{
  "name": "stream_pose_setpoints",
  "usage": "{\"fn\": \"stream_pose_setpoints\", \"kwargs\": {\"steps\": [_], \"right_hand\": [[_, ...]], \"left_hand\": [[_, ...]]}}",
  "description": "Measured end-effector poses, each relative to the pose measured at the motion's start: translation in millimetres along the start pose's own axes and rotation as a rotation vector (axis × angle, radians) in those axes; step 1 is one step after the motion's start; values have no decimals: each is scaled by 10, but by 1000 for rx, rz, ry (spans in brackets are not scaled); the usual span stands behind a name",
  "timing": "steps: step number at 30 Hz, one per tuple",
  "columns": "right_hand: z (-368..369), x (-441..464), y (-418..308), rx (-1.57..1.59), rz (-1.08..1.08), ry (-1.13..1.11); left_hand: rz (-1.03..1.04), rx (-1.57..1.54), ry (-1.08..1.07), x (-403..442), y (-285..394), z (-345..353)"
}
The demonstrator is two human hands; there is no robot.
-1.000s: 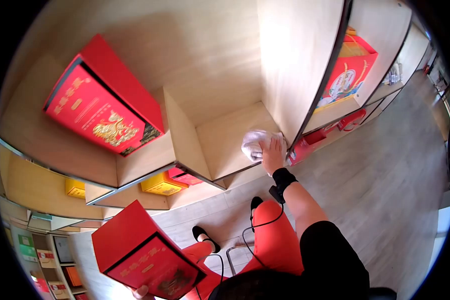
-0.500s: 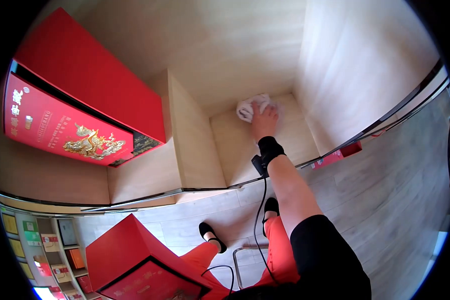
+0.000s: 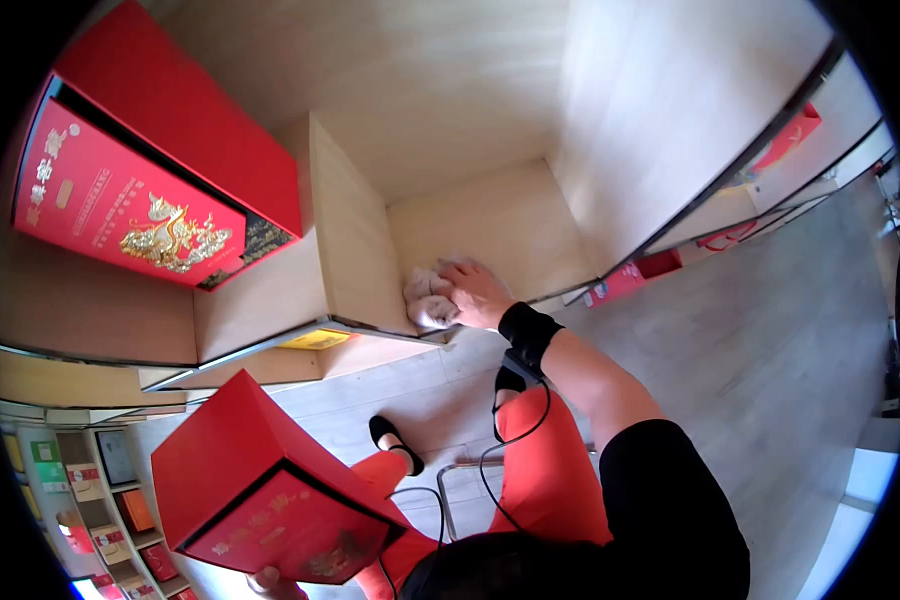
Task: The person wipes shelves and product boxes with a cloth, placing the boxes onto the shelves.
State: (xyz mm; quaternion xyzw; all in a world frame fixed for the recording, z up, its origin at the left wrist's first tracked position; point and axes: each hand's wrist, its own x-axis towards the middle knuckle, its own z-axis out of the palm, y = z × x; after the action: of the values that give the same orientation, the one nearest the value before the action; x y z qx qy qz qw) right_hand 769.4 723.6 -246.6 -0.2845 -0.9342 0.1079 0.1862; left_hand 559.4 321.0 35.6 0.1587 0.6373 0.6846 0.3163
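My right hand (image 3: pixel 475 294) presses a crumpled whitish cloth (image 3: pixel 432 298) onto the wooden shelf board (image 3: pixel 500 225), at the front left corner of the compartment beside its divider. A black band with a cable is round the wrist. At the lower left my left hand (image 3: pixel 273 583) holds a red box (image 3: pixel 290 490) with gold lettering from beneath; only some fingers show at its lower edge. Another red box (image 3: pixel 130 200) with a gold emblem rests in the compartment to the left.
Below the shelf a yellow box (image 3: pixel 317 340) shows. Red packages (image 3: pixel 630 280) lie in the lower compartments at the right. Shelves with several boxes (image 3: pixel 110 540) stand at the lower left. A metal stool leg is near my feet on the grey floor (image 3: pixel 710 350).
My right hand and the cloth went from the right side of the board to the back, then to the front left corner. The held red box stays at the lower left.
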Motion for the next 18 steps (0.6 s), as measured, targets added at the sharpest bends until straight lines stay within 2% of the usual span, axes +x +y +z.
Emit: {"fn": "stream_pose_setpoints", "kwargs": {"steps": [2,5,7,9,12,15,17,18], "right_hand": [[-110,-351,41,32,-52,-68],[-287,-753,158,-41,116,-26],[-657,-973,95,-111,264,2],[-665,-1170,202,-176,414,36],[-676,-1424,261,-114,640,-7],[-493,-1649,382,-114,750,-43],[-299,-1816,629,-9,796,-213],[-267,-1931,664,-11,794,-203]], "left_hand": [[21,-27,-16,-28,-35,-4],[59,-85,-39,-168,-4,-86],[78,-69,-70,-236,8,-209],[97,-6,-37,-332,45,-312],[151,-21,-18,-470,137,-294],[191,-23,6,-582,187,-375],[224,-48,49,-615,181,-439],[253,-36,36,-630,193,-465]]}}
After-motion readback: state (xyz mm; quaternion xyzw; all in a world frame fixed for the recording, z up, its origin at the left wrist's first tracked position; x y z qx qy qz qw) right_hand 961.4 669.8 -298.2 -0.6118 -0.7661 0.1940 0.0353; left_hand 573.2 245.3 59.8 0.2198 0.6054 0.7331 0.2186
